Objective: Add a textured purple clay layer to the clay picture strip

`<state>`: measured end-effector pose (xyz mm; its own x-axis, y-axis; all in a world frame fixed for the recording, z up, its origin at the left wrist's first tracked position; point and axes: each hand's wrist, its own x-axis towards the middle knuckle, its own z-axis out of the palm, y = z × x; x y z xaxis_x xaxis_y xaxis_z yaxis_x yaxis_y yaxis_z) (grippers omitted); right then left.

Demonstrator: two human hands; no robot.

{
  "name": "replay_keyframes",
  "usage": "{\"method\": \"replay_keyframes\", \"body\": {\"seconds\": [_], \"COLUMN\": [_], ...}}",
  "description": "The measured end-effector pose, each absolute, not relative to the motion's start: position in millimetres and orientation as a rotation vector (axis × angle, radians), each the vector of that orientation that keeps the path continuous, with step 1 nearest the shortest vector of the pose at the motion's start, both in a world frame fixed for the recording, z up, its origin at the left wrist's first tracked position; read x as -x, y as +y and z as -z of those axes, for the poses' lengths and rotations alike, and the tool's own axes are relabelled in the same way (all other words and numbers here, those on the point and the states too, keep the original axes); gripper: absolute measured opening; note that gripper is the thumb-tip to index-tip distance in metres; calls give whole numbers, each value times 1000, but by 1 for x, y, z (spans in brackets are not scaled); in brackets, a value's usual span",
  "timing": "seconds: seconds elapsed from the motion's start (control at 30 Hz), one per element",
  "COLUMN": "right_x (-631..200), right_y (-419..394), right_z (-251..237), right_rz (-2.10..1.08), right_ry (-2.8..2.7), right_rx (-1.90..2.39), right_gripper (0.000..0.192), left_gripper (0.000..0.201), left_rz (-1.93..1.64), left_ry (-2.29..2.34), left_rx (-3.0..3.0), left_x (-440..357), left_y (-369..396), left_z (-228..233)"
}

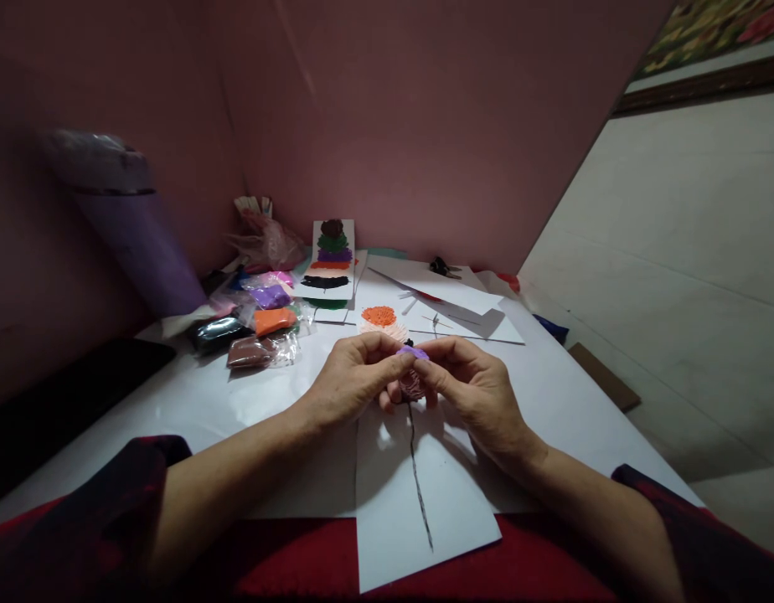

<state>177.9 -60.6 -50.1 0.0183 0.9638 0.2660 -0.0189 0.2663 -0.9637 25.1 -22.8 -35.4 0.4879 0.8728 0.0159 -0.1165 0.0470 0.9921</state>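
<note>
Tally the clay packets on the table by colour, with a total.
Counting only the packets that can be told apart in the pile left of the hands:
Purple packet: 1
Orange packet: 1
Black packet: 1
Brown packet: 1
Total: 4
Others behind them are too jumbled to count.

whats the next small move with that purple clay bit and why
Probably press the purple clay piece, pinched between left hand and right hand, down onto the white sheet beside the pink clay, since it hangs just above the black stem line.

Clay bags [261, 322] block left; loose paper sheets [450, 306] ahead; bare table [569, 402] right.
</note>
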Motion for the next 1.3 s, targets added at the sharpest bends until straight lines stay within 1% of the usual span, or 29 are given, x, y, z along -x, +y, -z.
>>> {"method": "replay_keyframes", "body": {"seconds": [0.13,0.3,0.47,0.53,0.6,0.73,0.9,1.07,1.17,1.3], "right_x": [-180,-184,-182,-180,-179,-177,-178,-178,-179,-183], "right_y": [-58,-52,-53,-56,-58,-60,-57,-58,-58,-53], "right_z": [52,56,54,51,49,48,49,50,51,54], "right_rz": [-995,-1008,-1096,-1102,-1091,-1063,-1069,-1070,-1047,-994], "right_ry": [-1209,-1004,-1074,-1165,-1226,-1249,-1249,-1243,-1219,-1071], "right_rx": [996,985,1029,997,976,1010,1024,1044,1057,1041], "right_gripper": [16,18,26,26,25,21,21,21,20,18], "left_gripper": [25,25,28,30,27,24,30,34,28,18], "left_rz": [-950,-1118,-980,-896,-844,-832,-807,-796,-809,-1002], "left_ry": [794,797,715,687,695,742,654,703,778,835], "left_rx": [-1255,-1079,-1079,-1140,-1200,-1237,-1180,-1218,-1242,-1129], "left_x": [-26,-24,-22,-21,-22,-22,-22,-23,-25,-26], "left_y": [-21,-17,-17,-18,-19,-20,-20,-21,-22,-19], "left_z": [39,43,42,41,41,40,41,38,37,40]}}
